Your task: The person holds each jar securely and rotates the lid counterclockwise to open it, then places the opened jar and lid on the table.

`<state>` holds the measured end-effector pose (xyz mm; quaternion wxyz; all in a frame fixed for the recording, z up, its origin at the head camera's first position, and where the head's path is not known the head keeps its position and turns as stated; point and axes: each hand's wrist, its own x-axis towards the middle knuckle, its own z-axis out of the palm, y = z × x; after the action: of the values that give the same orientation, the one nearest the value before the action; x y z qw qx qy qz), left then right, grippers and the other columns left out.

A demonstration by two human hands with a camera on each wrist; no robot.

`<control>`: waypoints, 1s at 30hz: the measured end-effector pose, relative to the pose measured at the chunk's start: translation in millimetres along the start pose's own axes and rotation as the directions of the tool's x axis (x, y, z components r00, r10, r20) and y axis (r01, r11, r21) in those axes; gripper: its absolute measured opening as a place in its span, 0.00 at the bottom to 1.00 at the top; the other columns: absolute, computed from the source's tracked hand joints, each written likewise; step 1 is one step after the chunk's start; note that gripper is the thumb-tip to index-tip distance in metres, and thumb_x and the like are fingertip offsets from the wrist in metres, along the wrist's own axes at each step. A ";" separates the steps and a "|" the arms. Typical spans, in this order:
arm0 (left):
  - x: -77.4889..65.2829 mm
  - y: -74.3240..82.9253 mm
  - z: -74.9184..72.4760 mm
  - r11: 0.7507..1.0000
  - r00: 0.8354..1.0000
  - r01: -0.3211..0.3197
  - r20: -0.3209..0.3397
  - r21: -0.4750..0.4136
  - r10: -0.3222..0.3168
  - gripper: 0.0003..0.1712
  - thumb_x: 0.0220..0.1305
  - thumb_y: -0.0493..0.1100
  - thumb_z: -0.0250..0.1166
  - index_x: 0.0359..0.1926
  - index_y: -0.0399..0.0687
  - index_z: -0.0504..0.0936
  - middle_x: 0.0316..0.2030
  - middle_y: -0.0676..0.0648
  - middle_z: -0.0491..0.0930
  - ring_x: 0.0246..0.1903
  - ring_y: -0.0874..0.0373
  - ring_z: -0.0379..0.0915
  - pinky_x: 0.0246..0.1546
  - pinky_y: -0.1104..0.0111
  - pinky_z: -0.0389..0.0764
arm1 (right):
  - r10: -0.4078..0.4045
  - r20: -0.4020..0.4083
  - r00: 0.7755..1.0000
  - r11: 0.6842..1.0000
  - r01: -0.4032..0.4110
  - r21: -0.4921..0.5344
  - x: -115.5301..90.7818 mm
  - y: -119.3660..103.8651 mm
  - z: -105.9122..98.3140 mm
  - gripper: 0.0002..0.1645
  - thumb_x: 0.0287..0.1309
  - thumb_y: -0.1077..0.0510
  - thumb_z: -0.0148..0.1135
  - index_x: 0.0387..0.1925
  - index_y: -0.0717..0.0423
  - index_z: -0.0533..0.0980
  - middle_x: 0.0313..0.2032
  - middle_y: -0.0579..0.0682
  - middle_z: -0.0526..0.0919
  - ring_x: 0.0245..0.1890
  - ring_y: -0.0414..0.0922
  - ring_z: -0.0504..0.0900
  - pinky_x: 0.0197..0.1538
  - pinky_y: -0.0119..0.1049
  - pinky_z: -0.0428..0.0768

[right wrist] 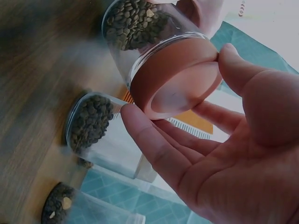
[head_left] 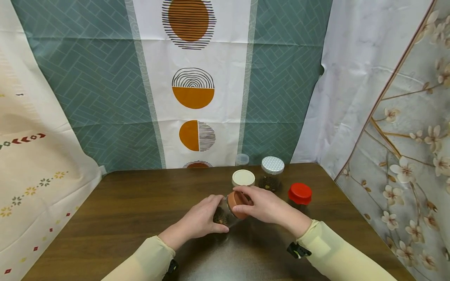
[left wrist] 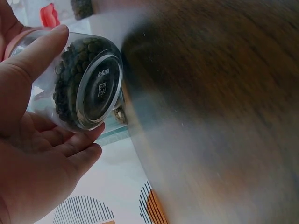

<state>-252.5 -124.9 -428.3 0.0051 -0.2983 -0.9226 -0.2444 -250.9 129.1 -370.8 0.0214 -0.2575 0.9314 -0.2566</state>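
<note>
Tbh with the left hand (head_left: pixel 204 219) gripping the jar (head_left: pixel 221 215), tilted over the table (head_left: pixel 147 197), and the right hand (head_left: pixel 263 203) holding its orange lid (head_left: pixel 234 200), I'd keep the jar steady and spread finger pressure evenly round the rim.

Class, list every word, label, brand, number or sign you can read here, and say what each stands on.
Underside of the held jar: two pale marks, too small and blurred to quote.
Brown lid, red lid, cream lid: none readable.
No other readable text.
</note>
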 end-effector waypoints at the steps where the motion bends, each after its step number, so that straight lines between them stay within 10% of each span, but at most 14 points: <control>1: -0.1 -0.2 0.0 1.000 1.000 0.001 0.001 0.000 -0.001 0.53 0.59 0.54 0.87 0.75 0.35 0.71 0.66 0.38 0.77 0.63 0.44 0.77 0.63 0.46 0.80 | -0.017 0.006 1.000 1.000 0.017 0.005 -0.5 0.7 -0.8 0.38 0.70 0.41 0.76 0.75 0.48 0.77 0.60 0.52 0.85 0.57 0.54 0.84 0.59 0.56 0.83; 18: 0.2 -1.7 0.4 1.000 1.000 0.000 -0.001 0.001 0.000 0.53 0.58 0.55 0.88 0.75 0.35 0.71 0.65 0.38 0.78 0.62 0.45 0.77 0.63 0.47 0.81 | -0.210 0.046 0.977 0.978 0.210 0.022 -4.1 10.8 -1.9 0.46 0.64 0.54 0.83 0.79 0.45 0.72 0.71 0.52 0.76 0.67 0.50 0.78 0.67 0.58 0.79; 30: 0.2 0.6 0.3 1.000 1.000 -0.008 0.001 0.002 0.008 0.53 0.58 0.54 0.88 0.74 0.35 0.71 0.64 0.39 0.78 0.60 0.46 0.77 0.61 0.47 0.82 | 0.032 0.016 0.999 0.999 -0.032 0.005 -0.3 -0.6 1.9 0.41 0.75 0.36 0.69 0.80 0.48 0.72 0.71 0.58 0.78 0.68 0.58 0.81 0.68 0.62 0.78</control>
<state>-252.3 -124.2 -428.2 0.0058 -0.3020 -0.9218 -0.2432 -250.0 127.9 -372.2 0.0336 -0.2445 0.9345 -0.2566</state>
